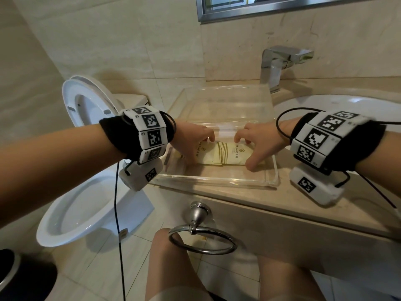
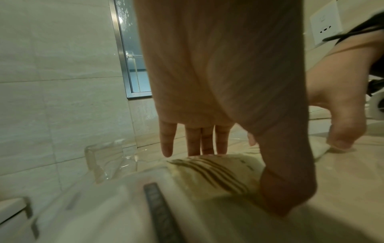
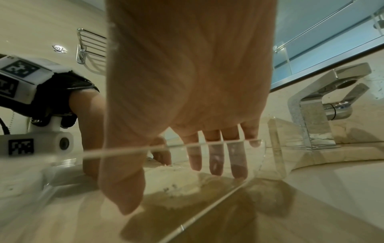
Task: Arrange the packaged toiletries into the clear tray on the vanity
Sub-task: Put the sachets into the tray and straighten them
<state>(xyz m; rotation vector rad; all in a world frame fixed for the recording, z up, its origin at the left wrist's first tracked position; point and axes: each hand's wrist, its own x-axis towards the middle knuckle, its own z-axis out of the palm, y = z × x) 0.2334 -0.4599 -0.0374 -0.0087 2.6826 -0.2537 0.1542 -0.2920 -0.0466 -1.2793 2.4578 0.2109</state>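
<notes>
the left hand covers the left end of the cream packets, and the print on them is too small to read in the head view. how many packets lie there is hard to tell; at least two overlap, one with brown stripes across it. in the left wrist view a blurred white shape with a dark strip fills the near foreground and cannot be made out. in the right wrist view the clear tray wall crosses the right hand and smears its fingers.

the tray sits on the beige stone table, between the toilet and the sink, with the chrome tap behind its far right corner. the packets lie flat on the tray floor, toward the near side; the far half of the tray holds nothing visible.

both hands reach down into the tray. the left fingers are straight and spread narrowly over the packets' far edge, thumb on the near edge. the right fingers also hang straight, tips at the packets' right end, thumb down on the near side. a towel ring hangs below the table edge.
</notes>
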